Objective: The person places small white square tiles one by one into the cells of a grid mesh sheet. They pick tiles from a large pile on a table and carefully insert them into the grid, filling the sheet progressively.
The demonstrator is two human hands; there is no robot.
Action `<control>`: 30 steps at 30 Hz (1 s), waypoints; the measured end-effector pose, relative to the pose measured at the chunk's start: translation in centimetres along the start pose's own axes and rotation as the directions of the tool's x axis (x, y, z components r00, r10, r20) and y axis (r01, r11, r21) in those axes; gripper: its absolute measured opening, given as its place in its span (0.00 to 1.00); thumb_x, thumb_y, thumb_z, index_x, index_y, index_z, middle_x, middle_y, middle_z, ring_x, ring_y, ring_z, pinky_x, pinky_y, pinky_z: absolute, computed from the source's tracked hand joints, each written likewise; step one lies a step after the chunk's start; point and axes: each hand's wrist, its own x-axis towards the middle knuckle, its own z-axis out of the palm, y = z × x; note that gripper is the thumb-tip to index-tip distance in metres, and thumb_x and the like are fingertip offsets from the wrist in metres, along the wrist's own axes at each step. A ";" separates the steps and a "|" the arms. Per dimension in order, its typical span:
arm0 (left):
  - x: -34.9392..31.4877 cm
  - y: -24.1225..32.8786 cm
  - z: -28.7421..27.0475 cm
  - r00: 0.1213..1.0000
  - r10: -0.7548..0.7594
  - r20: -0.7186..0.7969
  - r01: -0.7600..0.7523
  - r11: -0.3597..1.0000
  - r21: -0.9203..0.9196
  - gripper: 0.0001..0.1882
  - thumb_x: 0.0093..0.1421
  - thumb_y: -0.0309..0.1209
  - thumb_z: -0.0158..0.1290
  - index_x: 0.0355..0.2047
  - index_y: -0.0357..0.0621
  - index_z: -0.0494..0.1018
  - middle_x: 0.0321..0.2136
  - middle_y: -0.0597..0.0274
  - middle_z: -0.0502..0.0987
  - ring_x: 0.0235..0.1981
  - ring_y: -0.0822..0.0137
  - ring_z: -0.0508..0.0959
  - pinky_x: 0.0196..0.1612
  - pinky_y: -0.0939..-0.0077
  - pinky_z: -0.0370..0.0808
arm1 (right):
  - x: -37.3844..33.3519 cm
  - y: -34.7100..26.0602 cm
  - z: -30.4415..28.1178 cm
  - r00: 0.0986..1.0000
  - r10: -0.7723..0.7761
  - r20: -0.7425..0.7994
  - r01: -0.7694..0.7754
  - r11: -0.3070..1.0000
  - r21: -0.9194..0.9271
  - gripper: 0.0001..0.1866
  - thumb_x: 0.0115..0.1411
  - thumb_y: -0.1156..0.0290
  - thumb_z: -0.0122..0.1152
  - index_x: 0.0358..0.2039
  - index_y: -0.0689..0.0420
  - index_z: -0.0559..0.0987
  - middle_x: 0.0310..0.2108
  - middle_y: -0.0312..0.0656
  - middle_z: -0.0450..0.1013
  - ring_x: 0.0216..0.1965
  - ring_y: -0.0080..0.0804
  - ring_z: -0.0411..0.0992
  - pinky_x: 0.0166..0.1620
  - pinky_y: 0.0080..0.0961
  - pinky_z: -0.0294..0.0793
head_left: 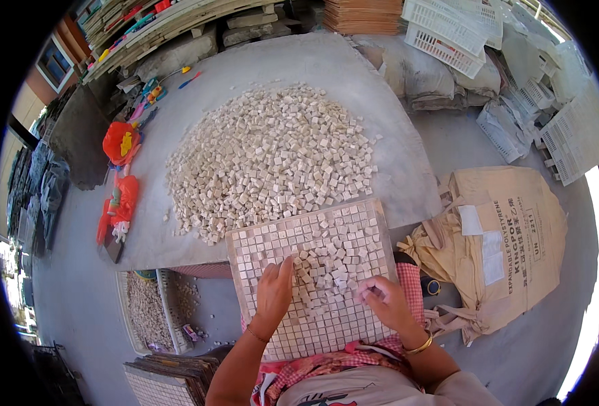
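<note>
A square tray [384, 230] with a grid of small compartments rests on my lap, tilted against the slab. Pale stone cubes fill many of its compartments. More loose cubes [336, 260] lie heaped across its middle. My left hand [274, 289] is over the left part of the grid, fingers close together and fingertips down at the cubes; what they pinch is hidden. Beside the heap's right edge, my right hand [386, 303] has its fingers curled in. Something pale shows at its slightly blurred fingertips, too small to name.
Beyond the tray, a large pile of stone cubes [272, 149] covers much of the grey slab [401, 169]. Red toys [120, 142] line its left edge. A white crate [172, 318] of cubes, stacked filled trays [157, 386] and a tan sack [509, 237] stand around me.
</note>
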 end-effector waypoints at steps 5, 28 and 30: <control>-0.8 0.2 0.3 0.995 0.095 -0.015 -0.093 0.991 0.098 0.18 0.51 0.17 0.48 0.44 0.36 0.69 0.34 0.50 0.75 0.33 0.52 0.74 0.38 0.63 0.73 | 0.0 1.1 -1.5 1.000 -0.011 0.006 0.010 0.999 0.046 0.06 0.58 0.79 0.49 0.35 0.64 0.73 0.28 0.39 0.73 0.29 0.22 0.73 0.33 0.18 0.73; 1.1 -0.5 -0.2 0.988 -0.130 0.086 0.146 0.965 -0.217 0.06 0.52 0.19 0.51 0.32 0.38 0.70 0.26 0.53 0.72 0.29 0.57 0.73 0.33 0.68 0.70 | -0.4 2.2 -3.5 0.997 0.074 -0.017 -0.071 0.989 0.131 0.06 0.58 0.80 0.50 0.34 0.66 0.74 0.29 0.41 0.73 0.30 0.23 0.75 0.34 0.18 0.74; 0.9 -0.7 -0.9 0.970 -0.216 0.113 0.238 0.940 -0.245 0.05 0.52 0.20 0.52 0.31 0.38 0.70 0.25 0.56 0.72 0.28 0.63 0.72 0.32 0.72 0.69 | -0.1 1.5 -3.0 0.998 0.045 0.035 -0.047 0.995 0.085 0.05 0.57 0.80 0.51 0.34 0.65 0.74 0.29 0.41 0.73 0.30 0.24 0.74 0.34 0.19 0.74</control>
